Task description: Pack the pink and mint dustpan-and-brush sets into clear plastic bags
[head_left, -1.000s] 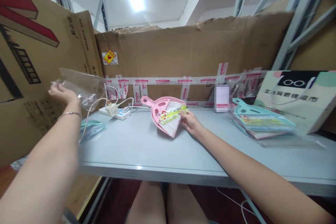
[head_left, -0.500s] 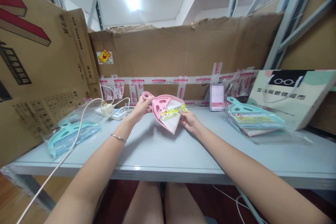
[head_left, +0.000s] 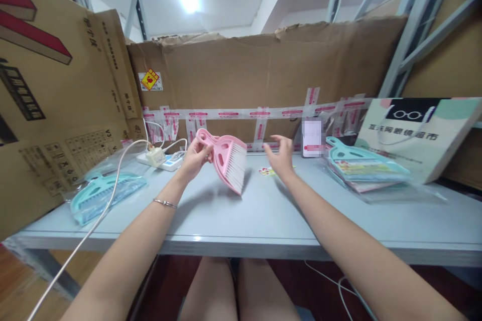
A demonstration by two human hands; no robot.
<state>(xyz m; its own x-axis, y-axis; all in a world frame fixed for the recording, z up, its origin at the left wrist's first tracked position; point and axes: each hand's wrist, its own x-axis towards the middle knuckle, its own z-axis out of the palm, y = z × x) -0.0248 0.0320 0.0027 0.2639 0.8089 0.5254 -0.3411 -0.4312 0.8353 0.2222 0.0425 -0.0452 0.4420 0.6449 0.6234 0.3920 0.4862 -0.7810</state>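
My left hand (head_left: 196, 154) grips the handle of a pink mini dustpan with a white brush (head_left: 228, 159) nested in it, held tilted above the grey table (head_left: 263, 215). Just to its right my right hand (head_left: 280, 154) hovers with fingers spread and nothing in it. A small yellow and green paper label (head_left: 266, 171) lies on the table under that hand.
A bagged teal dustpan set (head_left: 101, 195) lies at the left beside a white power strip (head_left: 167, 160) with cables. A stack of bagged dustpan sets (head_left: 363, 170) and a printed paper bag (head_left: 417, 135) sit at the right. Cardboard walls (head_left: 263, 70) enclose the back and left.
My left hand dropped the clear bag and took the pink dustpan's handle. My right hand pulled the label off, let go of it onto the table and opened.
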